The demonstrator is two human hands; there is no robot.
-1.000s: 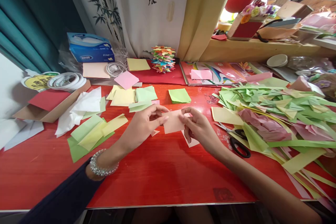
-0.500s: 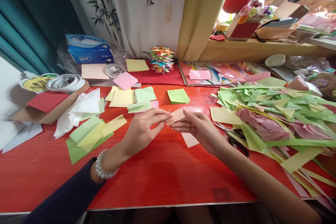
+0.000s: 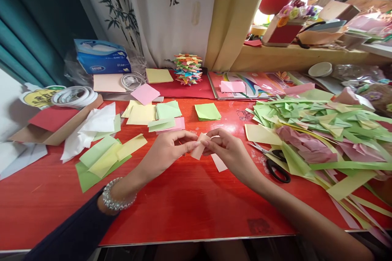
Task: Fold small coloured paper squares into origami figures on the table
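Observation:
Between my two hands, above the red table (image 3: 171, 208), is a small pale pink strip of paper (image 3: 197, 151). My left hand (image 3: 167, 149), with a beaded bracelet at its wrist, pinches the strip's left side between thumb and fingers. From the other side my right hand (image 3: 228, 149) grips its upper right part, thumb on top. Another pale pink paper (image 3: 219, 163) lies on the table, partly behind my right hand. Beyond my hands sits a stack of green square papers (image 3: 208, 111). Yellow papers (image 3: 141, 114) and light green papers (image 3: 168, 110) lie to its left.
Scissors (image 3: 278, 171) with black handles lie right of my right hand, beside a heap of folded green papers (image 3: 306, 114) and paper strips. At left are loose green and yellow sheets (image 3: 107, 155), a tissue (image 3: 92, 126) and a cardboard tray (image 3: 61, 130). A folded-paper ornament (image 3: 188, 69) stands behind.
The pale pink paper has turned from lying nearly flat and sideways to a steeper slant. Both hands have closed in on it, with the right fingers now curled and the thumb pressed on it.

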